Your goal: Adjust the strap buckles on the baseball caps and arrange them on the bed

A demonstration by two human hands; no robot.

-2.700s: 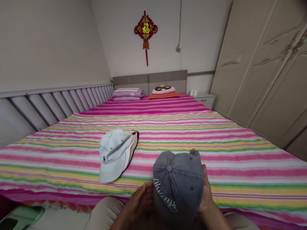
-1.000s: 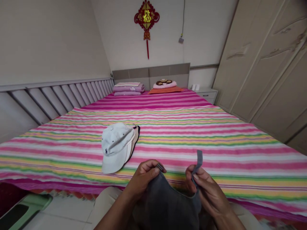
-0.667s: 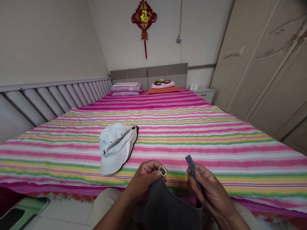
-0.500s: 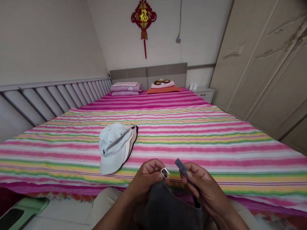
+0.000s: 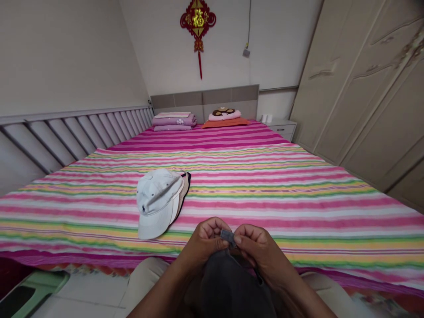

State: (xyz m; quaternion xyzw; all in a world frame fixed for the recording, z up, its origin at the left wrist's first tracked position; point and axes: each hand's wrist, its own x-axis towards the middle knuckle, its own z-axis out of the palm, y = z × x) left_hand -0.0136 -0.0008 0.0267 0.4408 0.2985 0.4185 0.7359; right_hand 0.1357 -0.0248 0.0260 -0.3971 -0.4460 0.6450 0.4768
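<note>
A dark grey cap hangs low in front of me, between my forearms. My left hand pinches its edge at the buckle end; the buckle itself is hidden now. Between the fingertips of both hands lies the grey strap of the cap, its end pointing up and left. My right hand is closed on this strap, close beside the left fingers. A light blue cap rests on the bed to the left, on top of other caps, one of them beige with a black edge.
The striped bedspread spreads out ahead. Folded purple bedding and a pink folded item lie by the headboard. A green stool stands at the lower left. Wardrobe doors line the right side.
My right hand has moved left to meet my left hand, bringing the strap end to where the metal buckle was showing. The caps on the bed have not moved.
</note>
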